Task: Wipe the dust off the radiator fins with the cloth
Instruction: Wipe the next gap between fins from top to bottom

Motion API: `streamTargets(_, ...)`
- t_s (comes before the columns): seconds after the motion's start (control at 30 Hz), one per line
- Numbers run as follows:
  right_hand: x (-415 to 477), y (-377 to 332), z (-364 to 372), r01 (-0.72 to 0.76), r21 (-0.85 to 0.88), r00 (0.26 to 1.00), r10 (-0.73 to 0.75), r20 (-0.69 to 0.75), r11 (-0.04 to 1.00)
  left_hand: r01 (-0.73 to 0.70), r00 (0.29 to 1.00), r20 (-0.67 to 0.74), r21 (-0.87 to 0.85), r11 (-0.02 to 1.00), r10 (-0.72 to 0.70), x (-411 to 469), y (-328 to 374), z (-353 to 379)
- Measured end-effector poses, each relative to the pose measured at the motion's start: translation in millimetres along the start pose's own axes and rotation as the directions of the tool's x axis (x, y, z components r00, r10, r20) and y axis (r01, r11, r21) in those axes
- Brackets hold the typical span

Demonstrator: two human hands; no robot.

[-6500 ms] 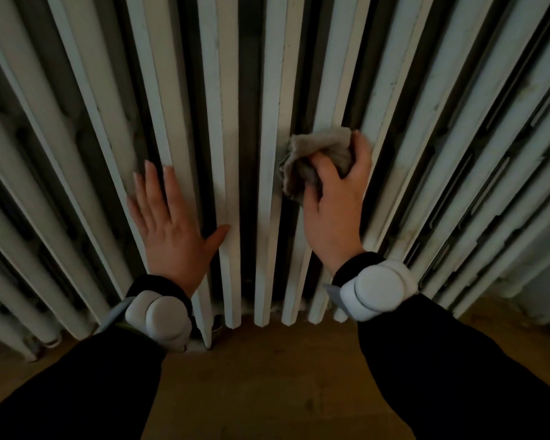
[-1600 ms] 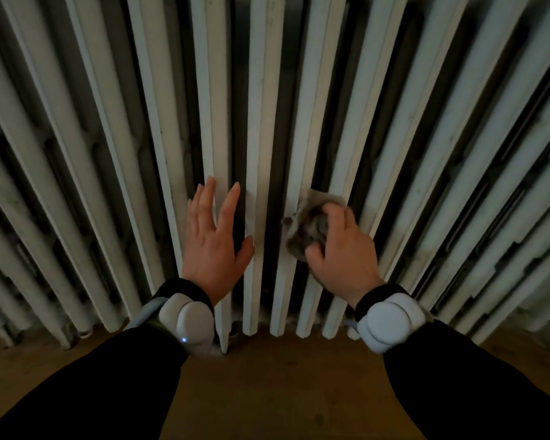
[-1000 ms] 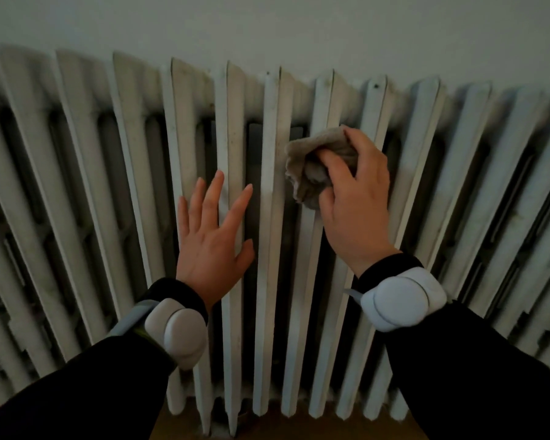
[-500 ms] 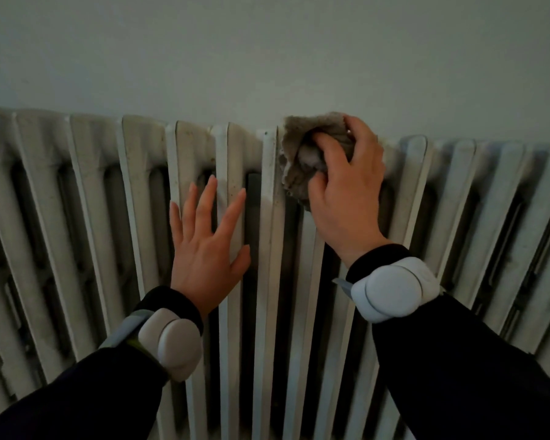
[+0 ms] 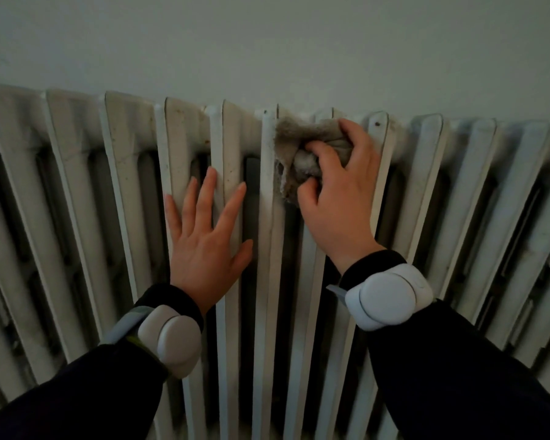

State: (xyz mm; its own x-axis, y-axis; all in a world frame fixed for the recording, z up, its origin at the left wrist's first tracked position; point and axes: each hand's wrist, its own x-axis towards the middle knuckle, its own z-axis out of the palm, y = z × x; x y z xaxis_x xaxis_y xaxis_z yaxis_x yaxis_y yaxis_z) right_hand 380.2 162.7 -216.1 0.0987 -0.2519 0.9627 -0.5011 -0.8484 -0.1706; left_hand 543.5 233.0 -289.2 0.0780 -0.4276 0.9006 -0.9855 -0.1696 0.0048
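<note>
The right hand [image 5: 337,211], gripping the bunched grey cloth [image 5: 299,144], has risen to the white radiator [image 5: 77,185]'s top edge, while the left hand [image 5: 204,242] stays spread flat on its fins [image 5: 231,147], pale wall [image 5: 267,42] above.

grey cloth [image 5: 302,147] bunched atop white radiator [image 5: 77,185]

Dim overall, cool grey-green cast. Light was soft and diffuse: no hard shadows, no glare. Wall [image 5: 267,42] was the brightest area, evenly lit. Gaps between the radiator [image 5: 77,185] fins went near black, and its lower part sank into shadow. Sleeves [image 5: 473,392] were crushed to black, no detail. Left hand [image 5: 204,242], right hand [image 5: 337,201] and cloth [image 5: 302,144] were mid-toned and fairly sharp. Wristbands [image 5: 385,300] were the palest foreground items. Wide-angle distortion bowed the radiator's top line and fanned the fins outward at both sides. Right edge was smeared and soft.
</note>
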Motion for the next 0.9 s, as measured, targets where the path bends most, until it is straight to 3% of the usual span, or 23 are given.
streamTargets(0.5,-57,5,23,-0.034,0.026,0.997,0.036,-0.064,0.999,0.042,0.999,-0.025,-0.038,0.998,-0.043,-53,6,24)
streamTargets(0.9,-135,12,35,-0.131,0.014,0.991,0.13,0.043,0.991,0.15,0.988,0.053,-0.133,0.98,-0.144,-100,9,33)
